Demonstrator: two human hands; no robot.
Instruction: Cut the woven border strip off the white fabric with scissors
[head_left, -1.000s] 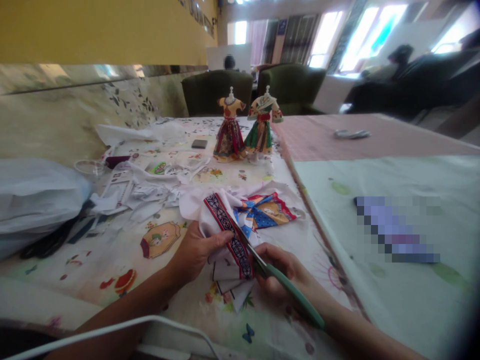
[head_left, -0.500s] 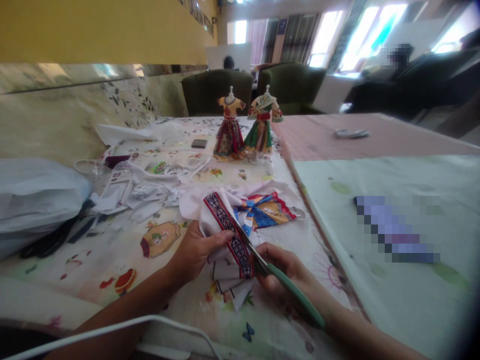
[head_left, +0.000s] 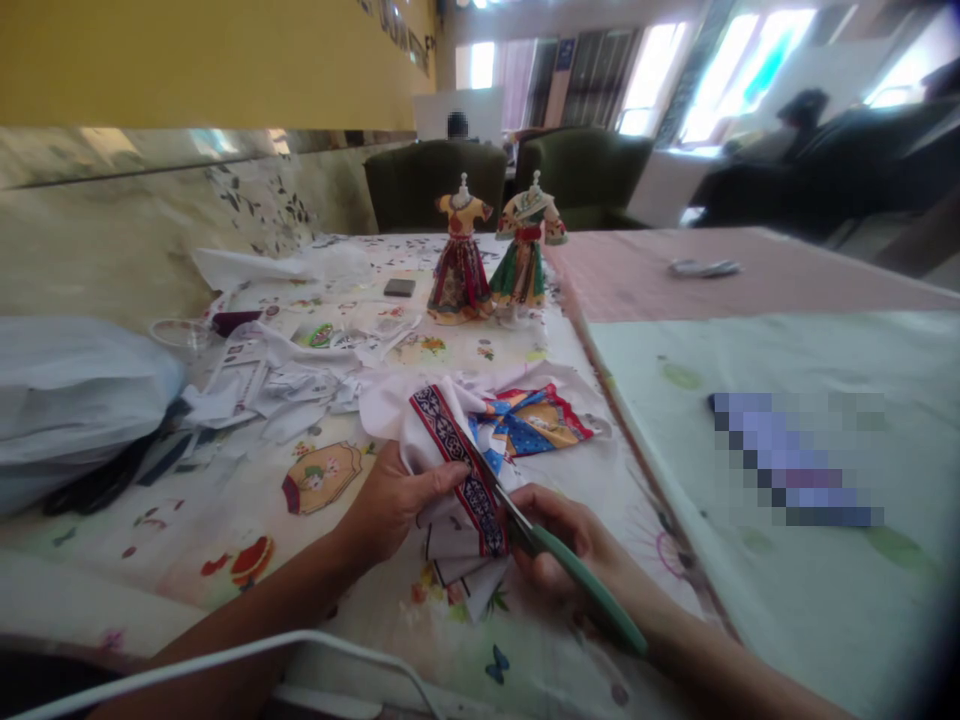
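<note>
My left hand [head_left: 397, 495] pinches a piece of white fabric that carries a patterned dark border strip [head_left: 442, 425] edged in red, thumb on top. My right hand [head_left: 562, 540] is closed on green-handled scissors [head_left: 589, 580]. Their blades [head_left: 491, 475] lie along the right edge of the strip, pointing up and left. Just beyond the blades, a blue, tan and red printed part [head_left: 536, 420] of cloth rests on white fabric. Beneath the strip, white dark-edged pieces [head_left: 469, 580] stick out. A tan printed cut-out shape [head_left: 322, 478] lies left of my left hand.
Two small dress forms in costumes [head_left: 459, 265] [head_left: 521, 260] stand at the back. White scraps [head_left: 300, 385] and a white plastic bag [head_left: 75, 400] are at left. A white cable [head_left: 300, 640] crosses in front. A blurred-out blue object [head_left: 795, 460] lies at right.
Almost nothing differs. Both hands, the scissors and the strip keep nearly the same places, with only a very slight shift in the view.
</note>
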